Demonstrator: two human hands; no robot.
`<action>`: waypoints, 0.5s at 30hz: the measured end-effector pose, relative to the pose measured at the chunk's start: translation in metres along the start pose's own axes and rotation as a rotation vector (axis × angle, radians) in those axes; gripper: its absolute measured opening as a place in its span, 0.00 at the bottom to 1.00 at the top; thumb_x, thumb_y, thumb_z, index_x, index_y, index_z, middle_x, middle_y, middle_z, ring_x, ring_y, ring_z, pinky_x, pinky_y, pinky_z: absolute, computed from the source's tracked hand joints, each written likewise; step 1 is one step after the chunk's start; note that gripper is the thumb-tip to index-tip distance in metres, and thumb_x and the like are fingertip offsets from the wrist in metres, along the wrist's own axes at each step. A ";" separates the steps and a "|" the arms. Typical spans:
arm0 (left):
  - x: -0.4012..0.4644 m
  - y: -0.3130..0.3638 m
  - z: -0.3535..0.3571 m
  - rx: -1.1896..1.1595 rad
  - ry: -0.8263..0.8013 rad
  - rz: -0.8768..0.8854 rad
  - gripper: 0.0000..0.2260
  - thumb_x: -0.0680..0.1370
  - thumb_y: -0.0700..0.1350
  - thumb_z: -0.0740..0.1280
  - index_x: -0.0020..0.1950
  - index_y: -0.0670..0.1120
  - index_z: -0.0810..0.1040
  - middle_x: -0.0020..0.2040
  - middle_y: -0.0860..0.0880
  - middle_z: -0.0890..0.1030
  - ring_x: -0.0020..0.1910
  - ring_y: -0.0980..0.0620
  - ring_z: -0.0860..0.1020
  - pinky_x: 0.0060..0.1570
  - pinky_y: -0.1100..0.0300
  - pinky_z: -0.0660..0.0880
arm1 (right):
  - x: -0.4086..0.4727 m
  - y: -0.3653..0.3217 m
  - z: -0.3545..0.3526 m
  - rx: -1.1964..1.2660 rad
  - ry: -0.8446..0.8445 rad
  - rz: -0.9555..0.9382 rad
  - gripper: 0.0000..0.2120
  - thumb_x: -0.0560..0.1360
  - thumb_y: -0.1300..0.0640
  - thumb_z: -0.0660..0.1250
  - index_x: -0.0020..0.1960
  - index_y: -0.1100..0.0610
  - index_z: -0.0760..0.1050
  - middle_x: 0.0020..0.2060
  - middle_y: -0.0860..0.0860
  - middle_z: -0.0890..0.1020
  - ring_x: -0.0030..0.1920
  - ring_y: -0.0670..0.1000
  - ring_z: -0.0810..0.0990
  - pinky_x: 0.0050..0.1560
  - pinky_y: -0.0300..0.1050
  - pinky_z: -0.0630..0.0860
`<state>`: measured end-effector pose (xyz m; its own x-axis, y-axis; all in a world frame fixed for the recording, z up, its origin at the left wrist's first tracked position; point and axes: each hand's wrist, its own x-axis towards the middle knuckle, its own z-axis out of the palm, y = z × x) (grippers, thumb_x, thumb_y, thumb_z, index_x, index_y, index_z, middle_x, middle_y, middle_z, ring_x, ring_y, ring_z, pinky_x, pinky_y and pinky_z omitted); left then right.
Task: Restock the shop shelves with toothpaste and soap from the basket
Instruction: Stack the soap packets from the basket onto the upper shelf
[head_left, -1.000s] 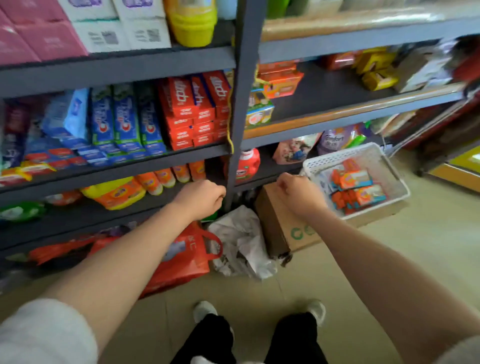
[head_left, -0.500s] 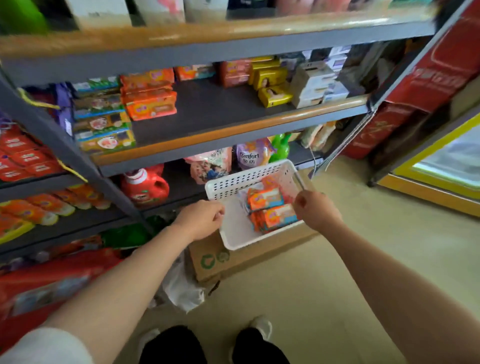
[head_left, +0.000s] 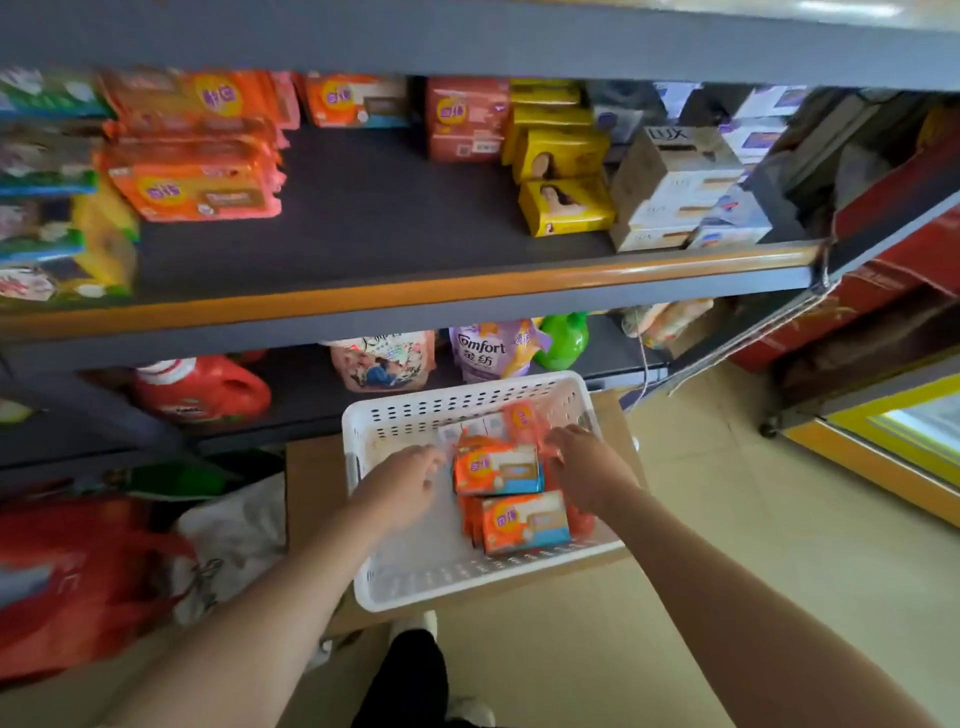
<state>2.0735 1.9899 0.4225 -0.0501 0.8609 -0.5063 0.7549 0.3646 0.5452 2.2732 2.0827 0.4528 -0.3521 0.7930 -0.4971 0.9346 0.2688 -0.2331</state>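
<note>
White basket (head_left: 405, 415) with orange soap packs (head_left: 496, 470), both hands inside.

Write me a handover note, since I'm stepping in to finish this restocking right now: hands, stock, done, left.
Left hand: open, inside the white basket, reaching toward the top orange soap pack, nothing held.
Right hand: fingers spread over the packs on the basket's right side; no firm grasp visible.
Stock: the basket sits on a cardboard box below the shelves. A second orange pack lies nearer you, with more behind.
Done: matching orange packs are already stacked on the middle shelf, left side.
Left: move the basket's soap up beside them; the shelf centre is free. No toothpaste visible here.
</note>
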 end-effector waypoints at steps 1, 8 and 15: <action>0.008 -0.003 0.002 -0.009 0.002 -0.013 0.18 0.77 0.34 0.58 0.66 0.44 0.69 0.64 0.46 0.74 0.63 0.50 0.73 0.60 0.59 0.69 | 0.014 0.002 0.007 0.001 -0.031 -0.007 0.15 0.78 0.58 0.57 0.63 0.59 0.70 0.60 0.56 0.74 0.60 0.59 0.73 0.57 0.52 0.74; 0.049 -0.023 0.034 -0.048 0.031 -0.113 0.19 0.77 0.38 0.59 0.68 0.44 0.66 0.66 0.46 0.72 0.62 0.49 0.73 0.58 0.56 0.71 | 0.073 0.004 0.065 -0.209 -0.230 -0.194 0.23 0.78 0.52 0.57 0.71 0.56 0.60 0.69 0.56 0.68 0.70 0.57 0.63 0.69 0.55 0.61; 0.065 -0.021 0.057 -0.153 0.101 -0.172 0.21 0.78 0.37 0.59 0.71 0.45 0.63 0.69 0.46 0.69 0.65 0.49 0.71 0.60 0.58 0.69 | 0.075 0.015 0.071 -0.320 -0.166 -0.341 0.26 0.76 0.48 0.62 0.69 0.56 0.59 0.65 0.54 0.72 0.70 0.55 0.64 0.73 0.56 0.48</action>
<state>2.0917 2.0177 0.3405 -0.2407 0.8098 -0.5350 0.6221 0.5518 0.5554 2.2567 2.1073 0.3525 -0.6200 0.5397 -0.5696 0.7241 0.6730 -0.1506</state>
